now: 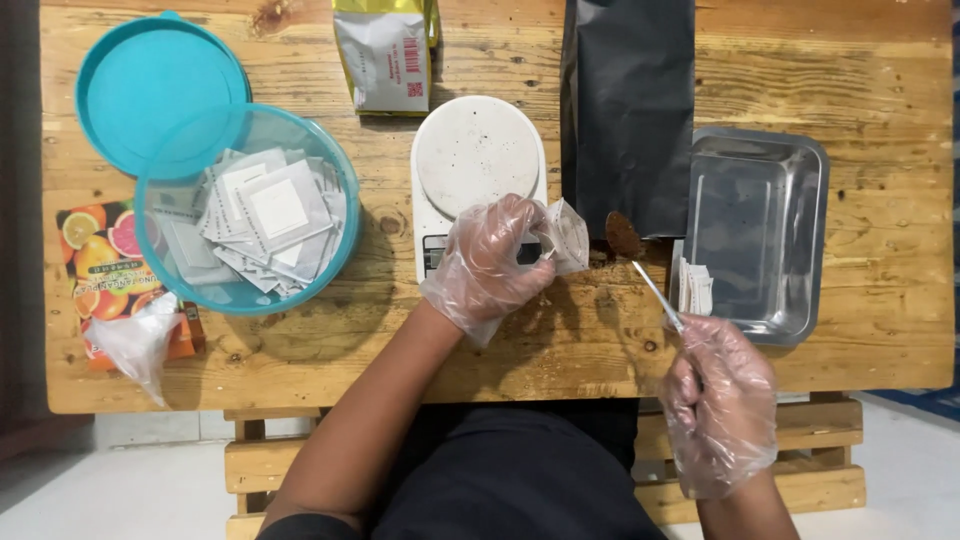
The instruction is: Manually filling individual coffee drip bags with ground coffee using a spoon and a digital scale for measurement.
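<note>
Gloved hands, filter bag and heaped spoon over the wooden table point(300, 360)

Left hand point(487, 265) pinches a small white filter bag point(566, 235) open before the round scale point(478, 160); right hand point(720, 400) clasps a metal spoon point(640, 265) (brown grounds heaped), steel tray point(760, 235) beside.

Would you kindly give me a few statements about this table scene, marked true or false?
1. The right hand holds a spoon heaped with brown powder. True.
2. The left hand holds a small open filter bag. True.
3. The metal tray is full of powder. False: it holds no powder.
4. The teal lid sits closed on the tub. False: it lies beside the tub, partly under its rim.
5. The tub holds white sachets. True.
6. The scale carries a cup. False: its plate is bare.
</note>
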